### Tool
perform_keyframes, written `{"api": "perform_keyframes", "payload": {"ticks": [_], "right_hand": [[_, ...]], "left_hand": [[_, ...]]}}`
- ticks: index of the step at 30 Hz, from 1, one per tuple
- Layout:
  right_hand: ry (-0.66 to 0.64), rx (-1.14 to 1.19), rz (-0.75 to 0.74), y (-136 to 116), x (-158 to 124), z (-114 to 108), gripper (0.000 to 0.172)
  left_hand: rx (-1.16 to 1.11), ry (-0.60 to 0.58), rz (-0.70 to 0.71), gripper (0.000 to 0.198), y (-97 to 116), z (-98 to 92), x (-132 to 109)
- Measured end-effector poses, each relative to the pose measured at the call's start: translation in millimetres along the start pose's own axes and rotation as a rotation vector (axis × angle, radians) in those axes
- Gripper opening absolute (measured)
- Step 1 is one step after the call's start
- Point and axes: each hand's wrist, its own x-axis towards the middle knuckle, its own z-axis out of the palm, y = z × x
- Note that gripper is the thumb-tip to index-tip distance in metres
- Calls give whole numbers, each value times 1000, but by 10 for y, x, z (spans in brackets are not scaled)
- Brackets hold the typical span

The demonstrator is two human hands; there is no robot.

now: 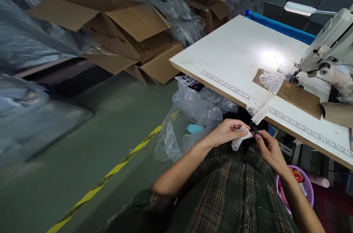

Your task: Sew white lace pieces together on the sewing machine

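My left hand pinches a small piece of white lace just below the table's front edge. Close beside it, my right hand is closed on small dark thread snips, whose thin points face the lace; most of the tool is hidden by the fingers. A longer strip of white lace hangs over the edge above both hands. It runs back across the tabletop to the needle area of the sewing machine.
The white table has a printed ruler along its front edge. Under it lie clear plastic bags and a purple basket. Open cardboard boxes stand at the left. Yellow-black tape crosses the floor.
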Motion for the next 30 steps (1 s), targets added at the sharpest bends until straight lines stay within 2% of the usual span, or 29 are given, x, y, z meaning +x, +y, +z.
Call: {"api": "perform_keyframes", "payload": {"ticks": [8,14,18,24,30], "right_hand": [[101,-94,-23,-43,149,83,64],[196,-32,10,13,213,174,64],[138,11,33,30,88,193,63],[83,-33,-46,-22,58,221,57],[120,86,58,64,35,319,62]], "left_hand": [[64,35,38,50,117,27,-58],[63,71,39,48,129,44,-75],[59,60,39,48,144,53,-93],[89,53,46,43,176,84,-104],[87,43,26,41,160,120,-95]]}}
